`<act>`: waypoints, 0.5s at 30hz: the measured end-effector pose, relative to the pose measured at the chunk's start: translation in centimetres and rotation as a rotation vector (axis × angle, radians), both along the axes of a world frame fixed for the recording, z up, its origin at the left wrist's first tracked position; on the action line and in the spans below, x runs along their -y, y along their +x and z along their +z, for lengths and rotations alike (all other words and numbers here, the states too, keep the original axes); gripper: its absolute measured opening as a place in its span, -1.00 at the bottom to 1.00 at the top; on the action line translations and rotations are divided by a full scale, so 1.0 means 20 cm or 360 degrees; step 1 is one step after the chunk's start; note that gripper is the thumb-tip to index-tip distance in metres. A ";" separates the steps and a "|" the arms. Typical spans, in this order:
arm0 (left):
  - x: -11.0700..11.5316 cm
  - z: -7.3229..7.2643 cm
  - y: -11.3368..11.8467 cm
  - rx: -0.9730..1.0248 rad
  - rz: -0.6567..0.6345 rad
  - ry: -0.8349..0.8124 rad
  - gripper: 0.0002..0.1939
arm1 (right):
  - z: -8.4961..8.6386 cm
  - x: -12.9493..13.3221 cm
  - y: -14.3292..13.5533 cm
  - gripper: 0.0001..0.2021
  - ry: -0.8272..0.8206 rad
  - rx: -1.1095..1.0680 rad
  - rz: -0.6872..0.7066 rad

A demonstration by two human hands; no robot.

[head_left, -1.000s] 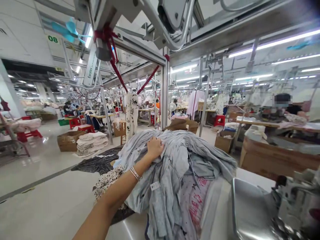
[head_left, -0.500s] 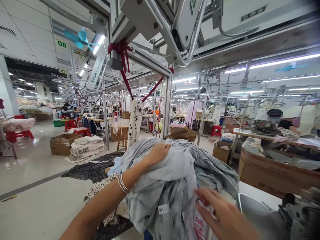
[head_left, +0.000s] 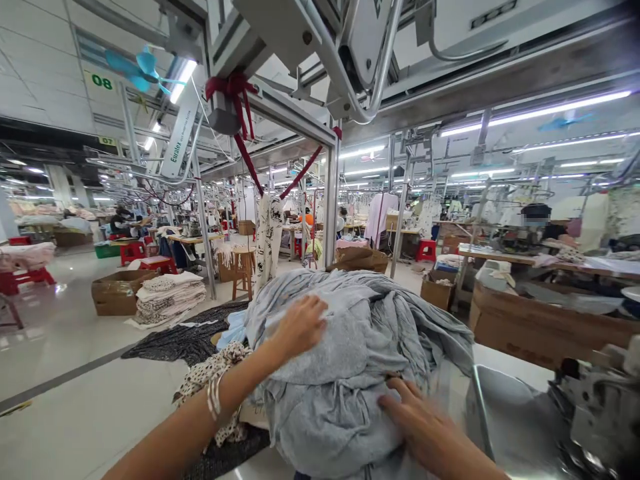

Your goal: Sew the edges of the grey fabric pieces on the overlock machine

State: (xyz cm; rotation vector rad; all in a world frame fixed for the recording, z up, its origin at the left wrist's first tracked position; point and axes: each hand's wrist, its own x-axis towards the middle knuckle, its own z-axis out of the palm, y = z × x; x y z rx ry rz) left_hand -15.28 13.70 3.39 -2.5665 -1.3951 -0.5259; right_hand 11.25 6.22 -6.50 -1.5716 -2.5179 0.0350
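A tall heap of grey garments [head_left: 360,347] fills the middle of the head view, right in front of me. My left hand [head_left: 300,327], with thin bangles on the wrist, lies on the upper left of the heap, fingers curled into the cloth. My right hand [head_left: 425,427] comes in from the lower right and presses flat on the front of the heap, fingers spread. Whether either hand pinches a single piece I cannot tell.
A sewing machine [head_left: 595,413] and its metal bed [head_left: 505,420] sit at the lower right. Spotted fabric [head_left: 210,380] and dark cloth [head_left: 185,340] lie left of the heap. Cardboard boxes [head_left: 540,327], a folded stack [head_left: 170,297], red stools and other workers stand behind.
My right hand has come into view and landed on the front of the heap. My left hand slid down and pulled the top grey cloth toward me, covering the printed piece.
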 end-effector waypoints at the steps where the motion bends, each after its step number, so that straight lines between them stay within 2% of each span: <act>1: 0.09 -0.08 0.04 -0.0001 -0.0143 -0.0022 -0.71 | -0.02 0.02 0.00 -0.40 -0.0023 0.0024 -0.0043; 3: 0.24 -0.24 0.11 -0.0002 -0.0427 -0.0079 -0.45 | -0.01 0.05 0.01 -0.49 -0.0018 0.0027 -0.0168; 4: 0.30 -0.32 0.14 -0.0062 -0.0516 -0.0113 -0.42 | -0.01 0.07 0.02 -0.55 -0.0005 0.0016 -0.0241; 6: 0.33 -0.43 0.14 -0.0191 -0.0547 -0.0227 -0.72 | -0.01 0.13 0.04 -0.68 -0.0021 0.0010 -0.0315; 7: 0.31 -0.45 0.11 -0.0188 -0.0474 -0.0280 -0.86 | -0.02 0.17 0.04 -0.71 -0.0055 0.0006 -0.0265; 8: 0.28 -0.43 0.06 -0.0113 -0.0344 -0.0319 -0.92 | -0.05 0.21 0.04 -0.69 -0.0084 0.0001 -0.0164; 9: 0.22 -0.40 -0.01 0.0006 -0.0187 -0.0310 -0.89 | -0.08 0.24 0.03 -0.61 -0.0083 -0.0009 -0.0042; 11: 0.10 -0.27 -0.17 0.0227 0.0181 -0.0182 -0.77 | -0.16 0.29 0.01 -0.41 0.0049 -0.0083 0.0137; 12: 0.04 -0.21 -0.25 0.0282 0.0289 -0.0140 -0.68 | -0.19 0.29 0.00 -0.39 0.0151 -0.0126 0.0159; 14: -0.04 -0.12 -0.39 0.0313 0.0445 -0.0110 -0.66 | -0.19 0.27 -0.01 -0.64 0.0282 -0.0225 0.0106; 15: -0.05 -0.11 -0.43 0.0300 0.0481 -0.0123 -0.70 | -0.15 0.26 -0.01 -0.75 0.0306 -0.0261 0.0061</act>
